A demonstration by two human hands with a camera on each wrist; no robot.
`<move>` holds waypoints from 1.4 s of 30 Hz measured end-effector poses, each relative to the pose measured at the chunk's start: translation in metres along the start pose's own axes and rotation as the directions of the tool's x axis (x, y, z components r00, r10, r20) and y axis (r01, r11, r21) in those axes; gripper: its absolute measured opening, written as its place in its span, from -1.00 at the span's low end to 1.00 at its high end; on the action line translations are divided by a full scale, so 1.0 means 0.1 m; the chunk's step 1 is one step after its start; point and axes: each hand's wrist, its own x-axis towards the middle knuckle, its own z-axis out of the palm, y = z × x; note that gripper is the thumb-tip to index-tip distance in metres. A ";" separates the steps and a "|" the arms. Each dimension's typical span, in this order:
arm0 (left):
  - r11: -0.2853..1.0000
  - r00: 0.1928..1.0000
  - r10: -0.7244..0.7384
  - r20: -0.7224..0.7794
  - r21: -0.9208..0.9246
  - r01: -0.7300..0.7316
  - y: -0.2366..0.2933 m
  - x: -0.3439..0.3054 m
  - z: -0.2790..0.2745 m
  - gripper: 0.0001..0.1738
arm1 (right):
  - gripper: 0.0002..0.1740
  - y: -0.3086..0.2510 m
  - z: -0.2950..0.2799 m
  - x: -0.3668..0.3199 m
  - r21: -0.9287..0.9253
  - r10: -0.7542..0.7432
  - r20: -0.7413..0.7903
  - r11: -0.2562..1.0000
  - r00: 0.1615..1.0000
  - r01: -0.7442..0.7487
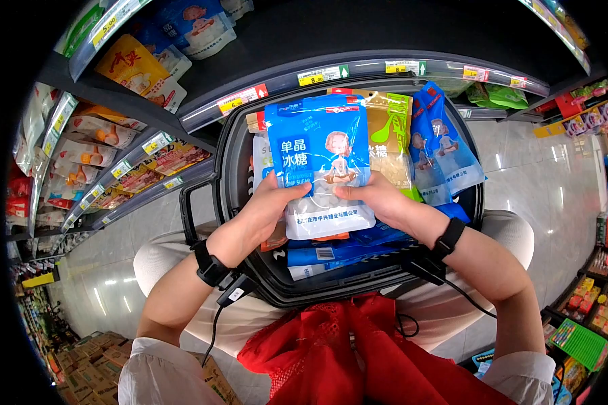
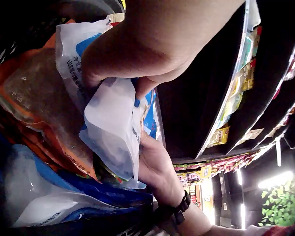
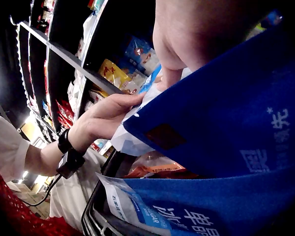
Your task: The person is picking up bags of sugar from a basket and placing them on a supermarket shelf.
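A blue-and-white pouch of lump sugar (image 1: 321,145) is held upright over a black shopping basket (image 1: 267,287), its printed front facing the head camera. My left hand (image 1: 263,206) grips its lower left side, thumb across the front. On the opposite edge, my right hand (image 1: 388,202) pinches it the same way; the fingers behind the pouch are hidden. Behind it in the basket stand a gold-and-green pouch (image 1: 393,138) and blue pouches (image 1: 456,152). More blue packs (image 1: 378,243) lie beneath the hands. The left wrist view shows an orange-edged brown pouch (image 2: 44,93) beside the held one.
A dark shelf with price labels (image 1: 323,74) runs just beyond the basket. Blue pouches (image 1: 199,30) and a yellow pouch (image 1: 132,64) sit on it at upper left. Lower shelves (image 1: 138,169) hold more packs. The basket stands between the person's knees (image 1: 510,246).
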 end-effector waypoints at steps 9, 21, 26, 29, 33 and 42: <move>1.000 1.000 -0.005 0.011 0.008 0.004 0.03 -0.03 0.02 -0.59 | -0.62 0.02 -0.01 0.01 -0.010 -0.004 0.004 1.000 1.000 0.004; 1.000 1.000 0.012 0.019 0.019 -0.012 -0.01 0.01 -0.01 -0.60 | -0.60 0.01 -0.01 0.01 -0.005 0.002 0.003 1.000 1.000 -0.002; 1.000 1.000 0.013 0.021 0.019 -0.013 -0.01 0.02 -0.02 -0.59 | -0.60 0.00 0.00 0.01 -0.008 0.003 0.007 1.000 1.000 -0.003; 1.000 1.000 0.011 0.015 0.019 -0.012 -0.01 0.01 -0.01 -0.59 | -0.60 0.00 -0.01 0.01 -0.003 0.008 0.005 1.000 1.000 -0.008; 1.000 1.000 -0.001 0.008 0.023 0.001 0.01 0.00 -0.01 -0.60 | -0.60 0.00 -0.01 0.01 -0.015 0.001 0.002 1.000 1.000 -0.001; 1.000 1.000 0.001 0.006 0.019 -0.001 0.00 0.01 -0.01 -0.61 | -0.60 0.01 -0.01 0.02 0.003 -0.003 0.005 1.000 1.000 0.003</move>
